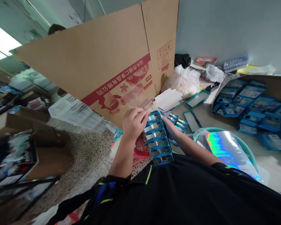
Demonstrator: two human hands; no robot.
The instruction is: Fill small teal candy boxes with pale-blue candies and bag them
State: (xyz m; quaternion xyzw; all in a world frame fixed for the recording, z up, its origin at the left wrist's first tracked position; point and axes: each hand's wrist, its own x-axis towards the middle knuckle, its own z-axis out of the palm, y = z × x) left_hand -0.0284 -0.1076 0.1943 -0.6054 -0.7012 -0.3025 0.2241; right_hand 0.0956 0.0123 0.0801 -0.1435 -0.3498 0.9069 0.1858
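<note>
A row of several small blue boxes [157, 135] with shiny silver fronts lies lengthwise before my body, its near end against my black shirt. My right hand [169, 127] is wrapped along the row's right side near the far end, its fingers mostly hidden beneath. Over the far left corner, my left hand [134, 122] has its fingers bent together, the tips at the top box. What they pinch, if anything, is hidden. Just beyond the fingertips a see-through piece [148, 104] shows, too blurred to name. More shiny blue boxes [180, 124] lie on the table behind my right hand.
A large cardboard sheet [112, 56] stands ahead. To the right are a teal basin [245, 145] with silvery holographic sheets [227, 150] and a carton [216, 100] full of blue boxes. White paper [168, 99] and a plastic bag [184, 82] lie behind. Cartons [49, 159] stand left.
</note>
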